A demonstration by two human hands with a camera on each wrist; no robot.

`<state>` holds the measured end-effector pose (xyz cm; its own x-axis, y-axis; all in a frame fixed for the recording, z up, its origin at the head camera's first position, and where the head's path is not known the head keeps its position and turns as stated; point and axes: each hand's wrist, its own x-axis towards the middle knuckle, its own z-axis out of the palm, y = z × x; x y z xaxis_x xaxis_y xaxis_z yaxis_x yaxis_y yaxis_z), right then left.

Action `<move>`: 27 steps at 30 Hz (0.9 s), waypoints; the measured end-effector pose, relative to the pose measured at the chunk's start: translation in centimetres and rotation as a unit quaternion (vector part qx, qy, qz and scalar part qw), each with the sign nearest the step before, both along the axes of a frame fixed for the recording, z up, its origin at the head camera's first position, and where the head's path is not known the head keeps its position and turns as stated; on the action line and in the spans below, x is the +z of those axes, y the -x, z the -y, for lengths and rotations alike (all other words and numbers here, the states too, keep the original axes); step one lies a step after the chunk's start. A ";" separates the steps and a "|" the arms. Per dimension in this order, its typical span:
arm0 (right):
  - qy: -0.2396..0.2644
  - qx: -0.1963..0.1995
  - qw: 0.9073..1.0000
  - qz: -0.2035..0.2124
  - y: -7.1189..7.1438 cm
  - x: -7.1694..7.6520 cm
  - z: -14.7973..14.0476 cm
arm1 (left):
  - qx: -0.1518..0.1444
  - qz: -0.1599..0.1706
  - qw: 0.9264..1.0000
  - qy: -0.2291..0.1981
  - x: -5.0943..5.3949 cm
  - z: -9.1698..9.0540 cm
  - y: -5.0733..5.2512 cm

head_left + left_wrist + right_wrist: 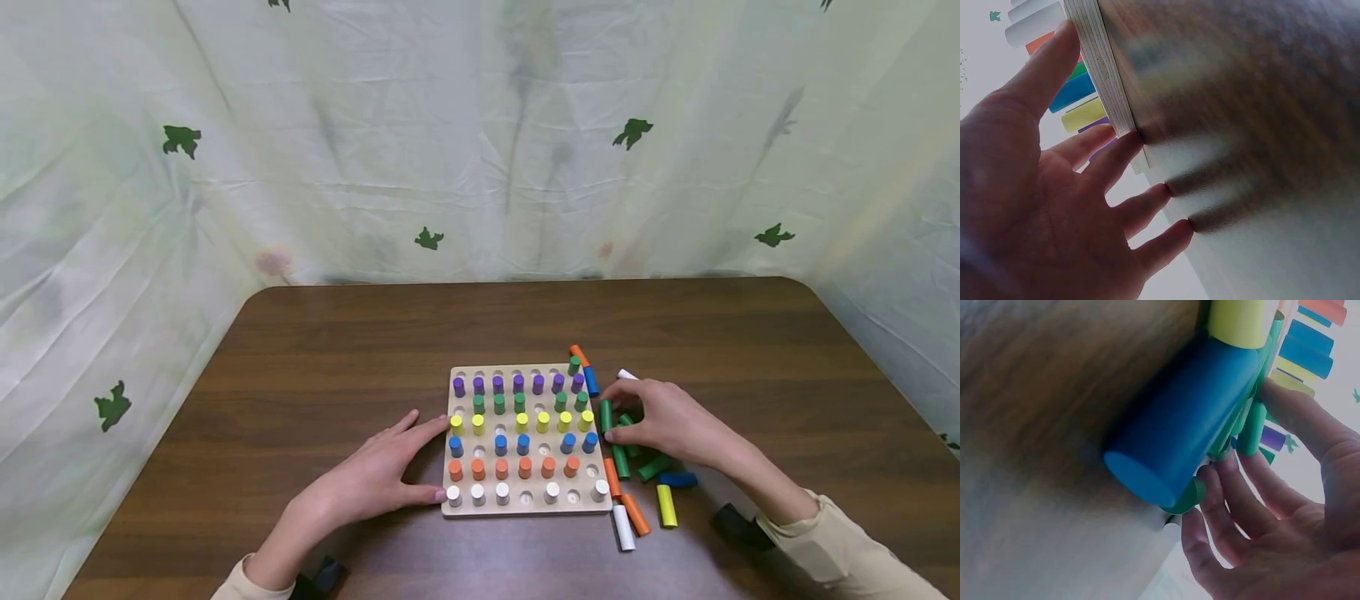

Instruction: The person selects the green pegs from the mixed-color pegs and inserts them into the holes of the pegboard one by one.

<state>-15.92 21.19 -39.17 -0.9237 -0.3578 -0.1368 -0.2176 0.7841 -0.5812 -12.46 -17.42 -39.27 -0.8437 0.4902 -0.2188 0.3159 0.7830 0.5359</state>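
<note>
A light wooden pegboard [510, 511] bears rows of purple, green, yellow, blue, orange and white pegs, with some bare holes among them. My left hand [375, 479] rests at the board's left side, thumb at the front corner and fingers spread along the edge. The left wrist view shows its fingertips against the board's side [1102, 62] and the table. Right of the board, my right hand [671, 421] pinches a green peg [1252, 428] by its ends between thumb and index finger. Other loose green pegs [655, 467] lie beneath that hand.
Along the board's right side lie loose pegs: orange [636, 514], white [623, 527], yellow [667, 506] and blue [677, 479]. Farther back are another orange peg [579, 355] and a blue one [591, 382]. A pale curtain [480, 167] hangs behind the brown table [337, 350].
</note>
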 end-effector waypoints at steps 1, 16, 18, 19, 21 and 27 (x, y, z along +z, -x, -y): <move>0.002 0.000 1.000 -0.002 0.0 0.0 0.0 | 0.000 0.000 1.000 0.000 0.0 0.0 0.0; 0.052 0.000 0.998 -0.017 -0.1 0.3 -0.3 | -0.002 -0.003 1.000 0.006 0.1 -0.1 0.0; 0.063 0.002 0.998 -0.023 -0.1 0.4 -0.4 | -0.001 -0.004 1.000 0.006 0.1 -0.1 0.0; 0.068 0.002 0.997 -0.028 -0.1 0.4 -0.4 | -0.001 -0.004 1.000 0.005 0.0 -0.1 0.0; 0.076 0.000 0.996 -0.036 0.0 0.4 -0.4 | 0.000 -0.005 1.000 0.005 0.0 -0.1 0.0; 0.104 0.018 0.994 -0.036 0.5 0.2 -0.8 | 0.000 -0.004 1.000 0.005 0.0 -0.1 0.0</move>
